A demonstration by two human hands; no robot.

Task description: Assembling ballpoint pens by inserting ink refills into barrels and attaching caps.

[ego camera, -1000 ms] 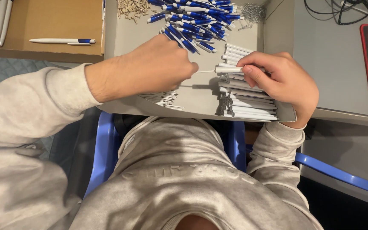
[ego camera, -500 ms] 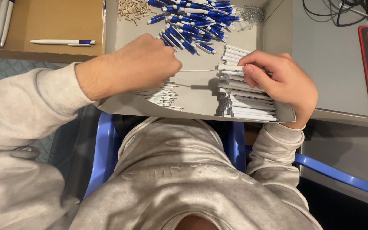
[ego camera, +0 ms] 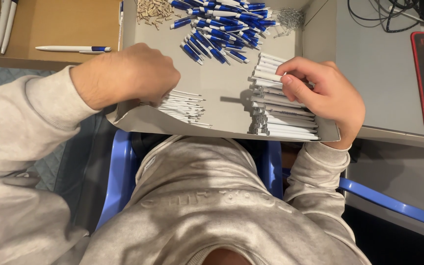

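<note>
A shallow grey tray (ego camera: pixel 222 93) rests at the bench edge. My right hand (ego camera: pixel 327 95) pinches one barrel from the white barrels (ego camera: pixel 280 115) stacked at the tray's right: light, stiff, smooth, best gripped mid-length. My left hand (ego camera: pixel 133 76) covers the thin refills (ego camera: pixel 185 105); I cannot tell its finger state. Refills are flexible.
</note>
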